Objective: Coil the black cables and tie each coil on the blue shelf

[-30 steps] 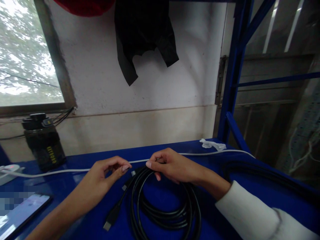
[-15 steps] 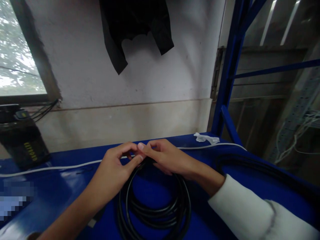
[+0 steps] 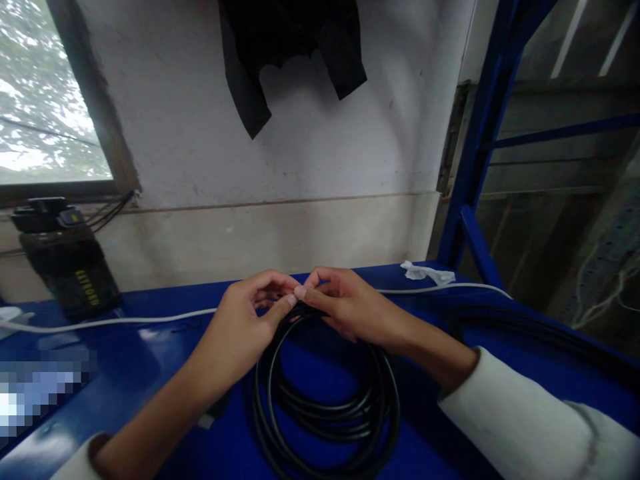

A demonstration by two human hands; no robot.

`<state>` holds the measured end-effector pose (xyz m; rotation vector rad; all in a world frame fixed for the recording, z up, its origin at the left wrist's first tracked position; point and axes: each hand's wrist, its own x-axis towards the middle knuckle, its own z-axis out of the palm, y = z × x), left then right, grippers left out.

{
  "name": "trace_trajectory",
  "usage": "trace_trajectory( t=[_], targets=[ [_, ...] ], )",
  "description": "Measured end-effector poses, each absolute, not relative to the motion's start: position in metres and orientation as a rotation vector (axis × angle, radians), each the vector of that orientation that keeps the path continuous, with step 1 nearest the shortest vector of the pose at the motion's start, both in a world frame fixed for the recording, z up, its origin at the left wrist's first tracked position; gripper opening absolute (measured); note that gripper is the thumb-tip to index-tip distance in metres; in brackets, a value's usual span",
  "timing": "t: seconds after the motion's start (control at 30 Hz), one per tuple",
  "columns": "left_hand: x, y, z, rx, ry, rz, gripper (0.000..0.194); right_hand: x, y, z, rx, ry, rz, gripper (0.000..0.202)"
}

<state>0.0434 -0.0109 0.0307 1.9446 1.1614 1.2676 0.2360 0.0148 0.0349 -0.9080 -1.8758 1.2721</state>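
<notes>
A coil of black cable [image 3: 325,437] lies in several loops on the blue table [image 3: 150,373]. At the top of the coil, my left hand [image 3: 253,320] pinches with thumb and fingers, and my right hand [image 3: 345,303] does the same right beside it. The fingertips of both hands meet over the upper loops. Whatever small thing is between the fingertips is too hidden to make out.
A dark bottle [image 3: 73,267] stands at the back left. Along the wall runs a white cable [image 3: 150,320], with crumpled white plastic [image 3: 427,274] beside it. More black cable [image 3: 530,333] lies at right, near a blue frame [image 3: 475,160]. A blurred-out item [image 3: 40,390] is at left.
The whole view has shifted, so the scene appears farther right. Both hands remain together at the top of the coil, with the fingers slightly rearranged.
</notes>
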Motion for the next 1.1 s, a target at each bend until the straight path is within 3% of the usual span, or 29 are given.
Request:
trace_trajectory(
  t=[0.27, 1.1],
  targets=[
    [0.0431, -0.0122, 0.0310, 1.903, 1.202, 1.197, 0.024, 0.2387, 0.0159, 0.0316, -0.880, -1.902, 1.274, 0.041],
    [0.0408, -0.0200, 0.0321, 1.788, 1.423, 1.214, 0.029, 0.2368, 0.0114, 0.0353, -0.787, -1.827, 1.408, 0.038]
  ],
)
